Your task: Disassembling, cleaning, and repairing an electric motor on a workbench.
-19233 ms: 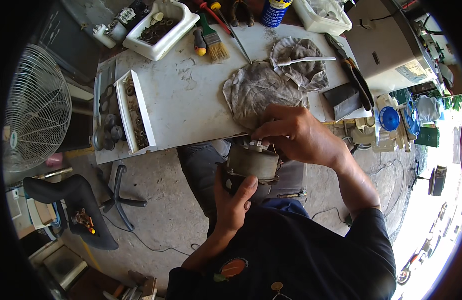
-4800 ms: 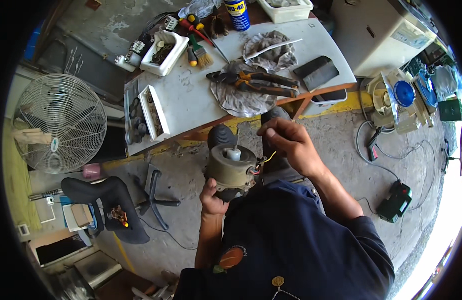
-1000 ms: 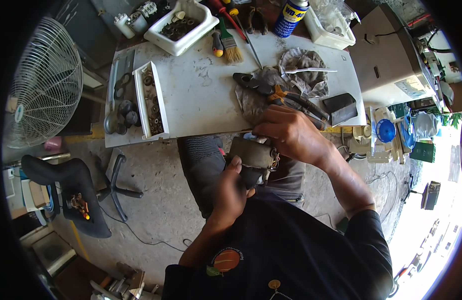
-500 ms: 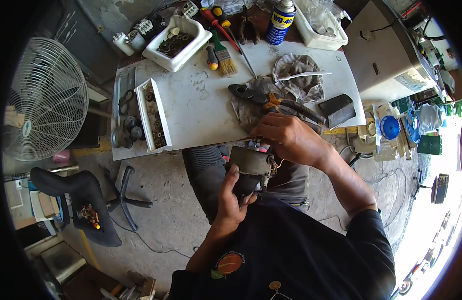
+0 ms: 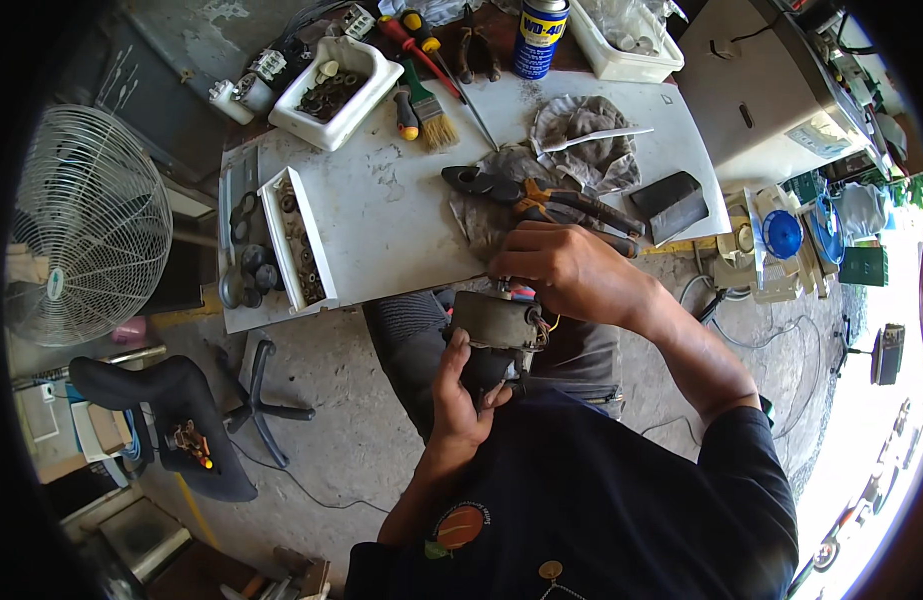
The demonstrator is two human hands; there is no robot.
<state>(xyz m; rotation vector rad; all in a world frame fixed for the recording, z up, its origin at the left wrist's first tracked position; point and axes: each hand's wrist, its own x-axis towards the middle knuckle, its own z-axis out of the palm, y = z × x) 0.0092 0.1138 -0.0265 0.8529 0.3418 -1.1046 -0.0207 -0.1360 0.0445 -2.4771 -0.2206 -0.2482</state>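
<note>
A dark, round electric motor [image 5: 490, 322] with thin coloured wires at its right side sits above my lap, just off the table's near edge. My left hand [image 5: 458, 402] is wrapped round its lower side, thumb against the casing. At the motor's far end, my right hand [image 5: 574, 268] is closed with bent fingers. Whatever lies between those fingertips is hidden by the hand. Just beyond it, large pliers [image 5: 542, 198] with orange and black handles rest on a grey rag [image 5: 472, 215].
Across the white table [image 5: 382, 240] are a narrow tray [image 5: 272, 200] of small round parts, a white tub [image 5: 380, 82], a paintbrush [image 5: 440, 130], a screwdriver [image 5: 407, 115], a spray can [image 5: 540, 40] and a dark curved piece [image 5: 672, 207]. A fan [image 5: 92, 225] stands left, an office chair [image 5: 162, 400] lower left.
The whole view has shifted slightly, with the tabletop moving a little left. Both hands keep nearly the same pose on the motor, and the right fingers have moved only slightly.
</note>
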